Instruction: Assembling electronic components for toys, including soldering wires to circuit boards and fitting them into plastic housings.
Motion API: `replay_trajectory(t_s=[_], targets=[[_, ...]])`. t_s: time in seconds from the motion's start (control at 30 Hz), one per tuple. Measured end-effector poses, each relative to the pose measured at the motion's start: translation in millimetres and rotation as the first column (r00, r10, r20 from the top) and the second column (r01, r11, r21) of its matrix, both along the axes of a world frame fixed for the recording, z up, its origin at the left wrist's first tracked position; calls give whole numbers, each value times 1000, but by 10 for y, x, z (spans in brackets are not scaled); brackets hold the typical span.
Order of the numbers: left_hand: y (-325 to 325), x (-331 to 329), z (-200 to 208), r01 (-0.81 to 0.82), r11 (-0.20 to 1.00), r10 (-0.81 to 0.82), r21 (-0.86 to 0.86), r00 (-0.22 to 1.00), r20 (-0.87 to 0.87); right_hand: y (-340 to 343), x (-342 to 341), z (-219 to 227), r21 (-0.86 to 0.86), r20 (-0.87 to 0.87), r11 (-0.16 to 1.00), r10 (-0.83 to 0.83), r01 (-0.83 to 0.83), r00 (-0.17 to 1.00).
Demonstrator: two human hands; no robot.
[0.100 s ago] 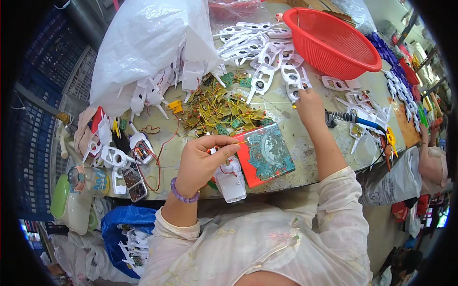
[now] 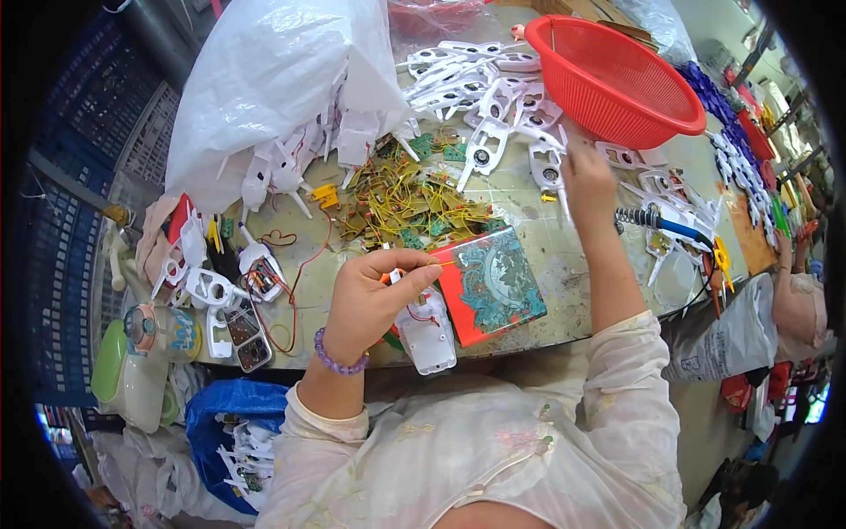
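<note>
My left hand [image 2: 379, 295] pinches a thin yellow wire [image 2: 447, 263] between thumb and fingertips, above the corner of a red block [image 2: 471, 326] topped by a worn blue-green plate. Below that hand, a white plastic housing [image 2: 429, 339] with a red wire lies at the table edge, partly covered. My right hand [image 2: 589, 185] is somewhat blurred, with its fingers curled; a slim white plastic piece [image 2: 564, 198] shows along its left side and appears gripped. Just left of it lies a white plastic frame [image 2: 546, 166] with a dark round part, beside a small yellow piece [image 2: 548, 198].
Green circuit boards with yellow wires [image 2: 414, 198] are heaped mid-table. White frames [image 2: 476, 79] lie behind, near a red basket [image 2: 617, 84] and a plastic bag [image 2: 282, 79] of housings. A soldering iron [image 2: 674, 227] rests at the right. Below left hangs a blue bag [image 2: 207, 432].
My right hand has moved a little right and toward me, off the white frames, with a slim white piece at its side. My left hand stays in place.
</note>
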State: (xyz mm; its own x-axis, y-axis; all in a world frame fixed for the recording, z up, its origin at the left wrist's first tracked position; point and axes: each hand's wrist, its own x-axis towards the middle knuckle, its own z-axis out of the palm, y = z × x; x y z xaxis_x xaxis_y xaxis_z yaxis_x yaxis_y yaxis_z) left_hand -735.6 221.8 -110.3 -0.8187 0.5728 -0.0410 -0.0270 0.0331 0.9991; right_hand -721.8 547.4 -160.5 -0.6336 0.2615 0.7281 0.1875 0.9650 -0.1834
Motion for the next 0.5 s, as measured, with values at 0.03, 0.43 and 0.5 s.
replay_trajectory(t_s=[0.03,0.43,0.5], targets=[[1,-23,-25,-2,1000,2,-7,1000,9,-13,10,112,-13,-148,998,66,-69,987],[-85,-17,-11,-6,993,-26,-118,963,-267,-352,253,515,-961,-145,122,535,-247,832],[-45,0,-30,21,990,-74,-143,923,-378,-469,199,386,-970,38,202,681,-138,731]])
